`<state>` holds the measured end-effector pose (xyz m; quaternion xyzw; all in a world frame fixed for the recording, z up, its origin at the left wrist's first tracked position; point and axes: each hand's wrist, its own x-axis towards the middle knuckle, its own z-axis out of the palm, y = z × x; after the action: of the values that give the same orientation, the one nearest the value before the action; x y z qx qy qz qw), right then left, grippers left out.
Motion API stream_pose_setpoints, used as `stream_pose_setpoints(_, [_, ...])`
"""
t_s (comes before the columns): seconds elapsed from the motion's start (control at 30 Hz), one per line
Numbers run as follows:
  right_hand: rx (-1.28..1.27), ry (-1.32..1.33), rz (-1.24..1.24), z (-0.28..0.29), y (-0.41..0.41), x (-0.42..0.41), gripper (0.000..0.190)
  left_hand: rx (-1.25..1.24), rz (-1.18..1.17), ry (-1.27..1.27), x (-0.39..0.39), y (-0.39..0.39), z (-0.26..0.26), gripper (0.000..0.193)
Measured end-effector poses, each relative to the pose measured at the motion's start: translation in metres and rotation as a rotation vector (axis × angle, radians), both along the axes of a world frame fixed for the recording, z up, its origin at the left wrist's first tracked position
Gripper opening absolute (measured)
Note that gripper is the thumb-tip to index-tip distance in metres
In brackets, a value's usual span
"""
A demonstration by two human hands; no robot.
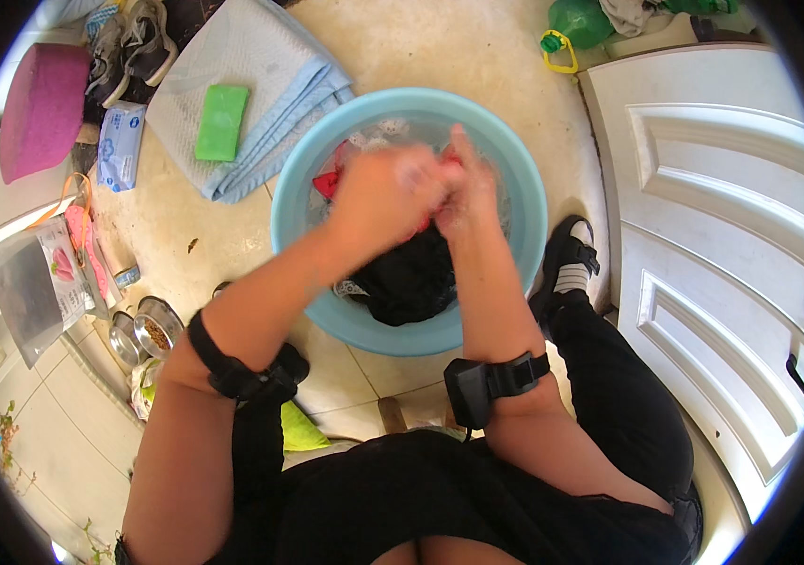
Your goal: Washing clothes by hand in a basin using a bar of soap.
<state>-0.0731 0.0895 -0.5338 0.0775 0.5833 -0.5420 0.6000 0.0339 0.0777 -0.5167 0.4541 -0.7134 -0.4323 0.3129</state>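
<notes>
A round light-blue plastic basin (pixel 289 212) stands on the floor before me with sudsy water in it. Over it, my left hand (pixel 391 187) is closed on a red cloth (pixel 417 229), blurred by motion. My right hand (pixel 471 183) is pressed against that cloth from the other side, its thumb raised and its fingers partly hidden. Black fabric (pixel 409 279) lies bunched in the near half of the basin. More red fabric (pixel 326 185) shows at the left, and white lacy cloth (pixel 391 127) at the far side.
A green soap bar (pixel 223 123) lies on a folded pale-blue quilted mat (pixel 282 92) beyond the basin. Wipes (pixel 120 146), shoes (pixel 144 42) and metal pet bowls (pixel 157 327) are at the left. A white panelled door (pixel 713 183) and a green bottle (pixel 578 27) are at the right.
</notes>
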Motion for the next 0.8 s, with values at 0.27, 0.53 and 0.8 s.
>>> stream_pose_setpoints(0.27, [-0.100, -0.207, 0.331, 0.024, 0.019, 0.033, 0.038, 0.348, 0.220, -0.381, -0.001, -0.012, -0.007, 0.022])
stream_pose_setpoints(0.53, [-0.149, 0.230, 0.650, 0.019, 0.026, 0.038, 0.033, 0.119, 0.194, -0.302, -0.006, -0.016, 0.008, 0.019])
stream_pose_setpoints(0.8, [-0.129, -0.184, 0.393, 0.032, 0.026, 0.035, 0.026, -0.053, 0.109, -0.377, -0.002, -0.008, -0.008, 0.023])
